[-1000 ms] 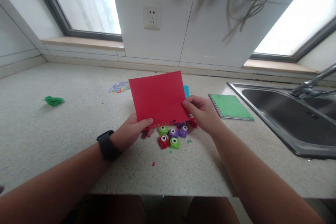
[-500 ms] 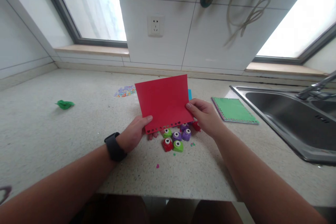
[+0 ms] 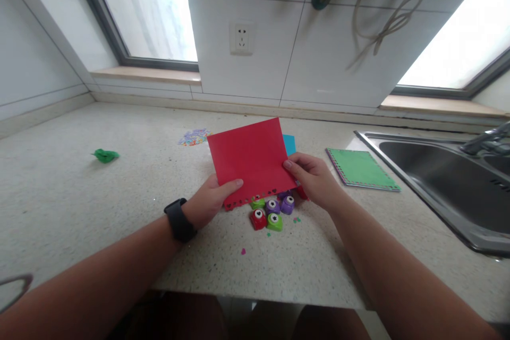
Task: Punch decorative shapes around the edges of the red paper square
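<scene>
A red sheet of paper (image 3: 251, 156) is held tilted above the counter, with a row of small punched shapes along its near edge. My left hand (image 3: 213, 199) grips its lower left corner, thumb on top and fingers hidden beneath. At the right edge, my right hand (image 3: 313, 175) pinches the sheet between thumb and fingers. Just below the paper stand several craft punches: a red one (image 3: 258, 219), a green one (image 3: 274, 221) and a purple one (image 3: 287, 204) among them. Part of a blue sheet (image 3: 289, 144) shows behind the red paper.
A stack of punched sheets, green on top (image 3: 360, 169), lies at right beside the steel sink (image 3: 430, 191). Small colourful paper cutouts (image 3: 194, 137) are heaped toward the back. Crumpled green material (image 3: 105, 155) lies at left. A pink cutout (image 3: 243, 251) sits near the front edge.
The red sheet is tilted flatter and its lower edge covers more of the green punch behind. My left thumb reaches further onto the paper. The whole view has shifted slightly.
</scene>
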A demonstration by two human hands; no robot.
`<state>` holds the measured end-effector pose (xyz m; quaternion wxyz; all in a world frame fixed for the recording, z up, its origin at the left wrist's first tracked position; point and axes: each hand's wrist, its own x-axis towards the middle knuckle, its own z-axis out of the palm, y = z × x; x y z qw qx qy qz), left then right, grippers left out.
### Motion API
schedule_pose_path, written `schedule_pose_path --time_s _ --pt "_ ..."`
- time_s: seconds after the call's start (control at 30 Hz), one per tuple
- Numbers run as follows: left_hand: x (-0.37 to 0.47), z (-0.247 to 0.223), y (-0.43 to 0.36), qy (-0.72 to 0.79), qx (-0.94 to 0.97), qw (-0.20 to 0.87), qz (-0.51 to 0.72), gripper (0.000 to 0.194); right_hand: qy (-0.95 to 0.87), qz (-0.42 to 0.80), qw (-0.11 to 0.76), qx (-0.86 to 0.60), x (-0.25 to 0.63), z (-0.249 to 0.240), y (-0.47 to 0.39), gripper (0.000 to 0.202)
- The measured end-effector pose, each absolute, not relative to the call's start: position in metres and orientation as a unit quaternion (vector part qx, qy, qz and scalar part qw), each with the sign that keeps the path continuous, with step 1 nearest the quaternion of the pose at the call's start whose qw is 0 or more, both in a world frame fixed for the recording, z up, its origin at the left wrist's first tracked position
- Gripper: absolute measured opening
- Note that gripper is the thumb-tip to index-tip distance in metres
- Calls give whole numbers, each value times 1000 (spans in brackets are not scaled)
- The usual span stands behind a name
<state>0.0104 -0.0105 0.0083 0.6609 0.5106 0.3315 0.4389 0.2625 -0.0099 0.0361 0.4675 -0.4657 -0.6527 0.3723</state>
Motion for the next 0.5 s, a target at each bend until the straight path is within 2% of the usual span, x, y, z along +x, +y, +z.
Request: schedule_pose_path --time_s 0.27,0.5 --pt "9 7 -11 332 521 660 426 45 -659 354 464 -474 264 34 -10 30" --pt "8 7 -10 382 572 601 407 35 -660 342 465 -480 264 35 -9 29"
